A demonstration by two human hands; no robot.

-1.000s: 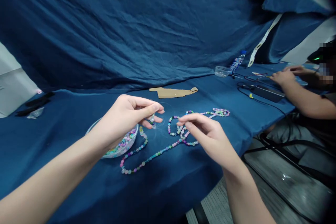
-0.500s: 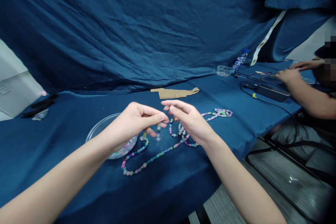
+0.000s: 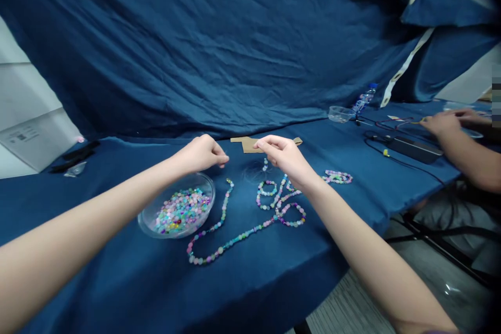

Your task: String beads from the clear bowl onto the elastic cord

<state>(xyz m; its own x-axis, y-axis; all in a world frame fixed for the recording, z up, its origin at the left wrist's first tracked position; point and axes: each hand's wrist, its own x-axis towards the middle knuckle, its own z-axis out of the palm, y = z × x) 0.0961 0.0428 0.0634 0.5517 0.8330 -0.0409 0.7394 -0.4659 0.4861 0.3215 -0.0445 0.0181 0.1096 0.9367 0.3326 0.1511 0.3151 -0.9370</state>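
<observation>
My left hand (image 3: 207,154) is closed in a pinch above the right rim of a clear plastic bowl (image 3: 146,224) of mixed pastel beads (image 3: 182,211). Its fingers seem to hold a fine clear thread, barely visible. Just below them is the end of a long bead strand (image 3: 225,203), which curves over the cloth to the right. Thumb and fingers pressed together, my right hand (image 3: 282,157) pinches thread too; a short row of beads (image 3: 265,165) hangs under its fingertips. Faint loops of clear thread (image 3: 252,173) show between the hands. My right hand partly hides the strand's coils (image 3: 268,206).
Behind my right hand lies a torn piece of brown cardboard (image 3: 250,146). Farther right are a small clear tub (image 3: 340,114), a bottle (image 3: 364,99), a black adapter (image 3: 415,149) with cables and another person's hands (image 3: 444,122). A white box (image 3: 31,135) stands left.
My hands have moved apart, left hand leftward and right hand slightly rightward. The short row of beads now hangs under the right hand. More of the bowl shows as my view shifts.
</observation>
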